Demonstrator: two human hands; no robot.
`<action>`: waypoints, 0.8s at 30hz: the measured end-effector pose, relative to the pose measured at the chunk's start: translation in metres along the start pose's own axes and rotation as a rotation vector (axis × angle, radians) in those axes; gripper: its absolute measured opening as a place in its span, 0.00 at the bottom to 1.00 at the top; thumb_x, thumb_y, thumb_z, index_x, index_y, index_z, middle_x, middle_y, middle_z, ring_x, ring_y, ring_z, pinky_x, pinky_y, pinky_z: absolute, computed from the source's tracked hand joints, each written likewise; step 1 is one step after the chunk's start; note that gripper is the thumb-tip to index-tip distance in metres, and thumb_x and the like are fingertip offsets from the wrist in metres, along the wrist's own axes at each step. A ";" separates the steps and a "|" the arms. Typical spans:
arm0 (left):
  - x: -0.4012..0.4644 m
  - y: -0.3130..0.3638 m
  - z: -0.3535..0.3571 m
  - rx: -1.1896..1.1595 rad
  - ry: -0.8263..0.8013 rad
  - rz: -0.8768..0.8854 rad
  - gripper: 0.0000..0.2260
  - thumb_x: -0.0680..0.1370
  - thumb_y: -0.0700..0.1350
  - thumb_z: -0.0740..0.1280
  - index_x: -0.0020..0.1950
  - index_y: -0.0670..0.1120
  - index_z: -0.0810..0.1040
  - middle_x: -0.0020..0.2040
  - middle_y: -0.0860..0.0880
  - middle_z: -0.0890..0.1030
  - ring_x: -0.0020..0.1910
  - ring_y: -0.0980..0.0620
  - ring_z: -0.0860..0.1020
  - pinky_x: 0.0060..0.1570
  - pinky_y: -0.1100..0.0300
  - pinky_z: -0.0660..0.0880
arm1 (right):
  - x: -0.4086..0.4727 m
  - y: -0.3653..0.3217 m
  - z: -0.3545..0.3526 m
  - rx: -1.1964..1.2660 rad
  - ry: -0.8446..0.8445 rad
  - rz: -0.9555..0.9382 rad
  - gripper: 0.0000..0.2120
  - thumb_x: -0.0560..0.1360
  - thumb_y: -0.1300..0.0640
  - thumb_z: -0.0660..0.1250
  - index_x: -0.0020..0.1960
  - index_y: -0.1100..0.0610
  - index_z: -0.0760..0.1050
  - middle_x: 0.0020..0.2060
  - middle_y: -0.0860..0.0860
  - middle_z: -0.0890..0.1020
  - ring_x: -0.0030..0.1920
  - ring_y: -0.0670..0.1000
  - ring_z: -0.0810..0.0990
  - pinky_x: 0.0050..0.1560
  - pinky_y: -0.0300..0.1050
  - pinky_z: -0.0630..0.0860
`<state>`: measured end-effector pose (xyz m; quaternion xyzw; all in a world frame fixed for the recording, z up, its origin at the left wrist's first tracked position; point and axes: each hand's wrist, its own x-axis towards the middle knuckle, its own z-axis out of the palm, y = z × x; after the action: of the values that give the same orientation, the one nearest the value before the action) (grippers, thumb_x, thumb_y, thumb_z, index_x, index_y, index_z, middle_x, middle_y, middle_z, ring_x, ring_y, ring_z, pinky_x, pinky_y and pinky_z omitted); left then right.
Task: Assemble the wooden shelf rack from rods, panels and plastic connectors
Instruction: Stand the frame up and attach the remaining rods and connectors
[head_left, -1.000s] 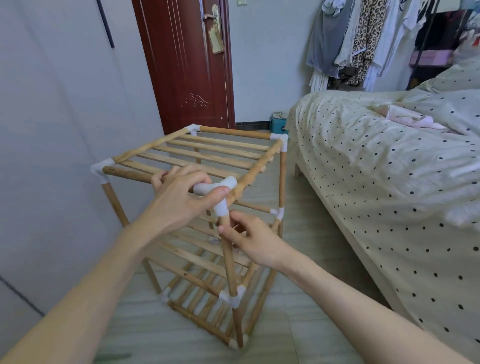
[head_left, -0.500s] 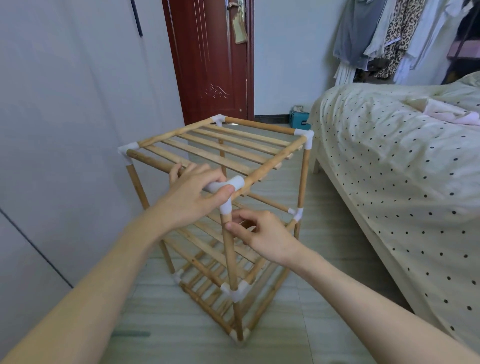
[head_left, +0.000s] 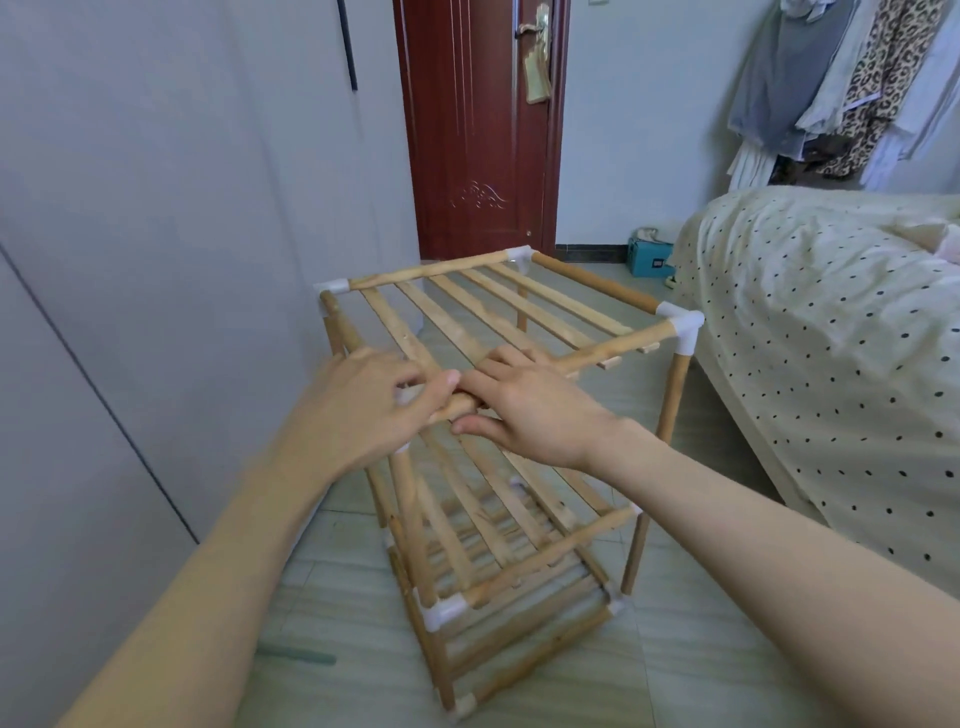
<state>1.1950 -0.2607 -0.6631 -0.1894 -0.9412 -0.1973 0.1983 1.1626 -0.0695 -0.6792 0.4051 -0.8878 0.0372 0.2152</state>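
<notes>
Three-tier wooden shelf rack (head_left: 519, 415) standing on the floor between the wall (head_left: 156, 260) and the bed (head_left: 831, 338), with white plastic connectors (head_left: 680, 325) seated at the visible corners. Left hand (head_left: 363, 410) curled over the near top corner joint, apparently gripping it; right hand (head_left: 530, 410) just beside it, thumb under and fingers over the near top rail (head_left: 613, 353). Probably a late stage, seating the last corner; next, firm downward pressure and a squareness check.

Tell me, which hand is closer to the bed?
The right hand. It rests on the rack's top front rod, on the side toward the bed; the left hand covers the near corner, farther away.
</notes>
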 end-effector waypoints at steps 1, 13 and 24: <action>-0.001 0.000 -0.002 -0.005 -0.018 0.003 0.22 0.75 0.69 0.50 0.27 0.65 0.72 0.31 0.52 0.72 0.42 0.53 0.70 0.43 0.55 0.66 | 0.001 0.000 -0.001 0.041 0.023 -0.016 0.18 0.78 0.44 0.58 0.57 0.57 0.73 0.50 0.50 0.77 0.53 0.50 0.68 0.58 0.50 0.66; -0.005 -0.005 -0.019 -0.151 -0.214 -0.122 0.33 0.69 0.67 0.47 0.42 0.43 0.81 0.40 0.43 0.71 0.51 0.54 0.68 0.60 0.54 0.65 | 0.006 0.006 -0.002 0.224 0.034 0.048 0.13 0.75 0.46 0.64 0.51 0.55 0.72 0.39 0.44 0.70 0.45 0.44 0.61 0.50 0.40 0.53; -0.008 -0.002 -0.021 -0.159 -0.282 -0.152 0.28 0.77 0.59 0.50 0.53 0.40 0.80 0.45 0.41 0.73 0.53 0.56 0.66 0.57 0.61 0.62 | 0.006 0.009 -0.004 0.373 0.044 0.118 0.11 0.71 0.46 0.69 0.48 0.52 0.74 0.39 0.49 0.76 0.44 0.45 0.64 0.48 0.32 0.55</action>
<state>1.2077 -0.2738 -0.6498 -0.1587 -0.9527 -0.2571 0.0331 1.1540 -0.0663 -0.6718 0.3841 -0.8828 0.2226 0.1534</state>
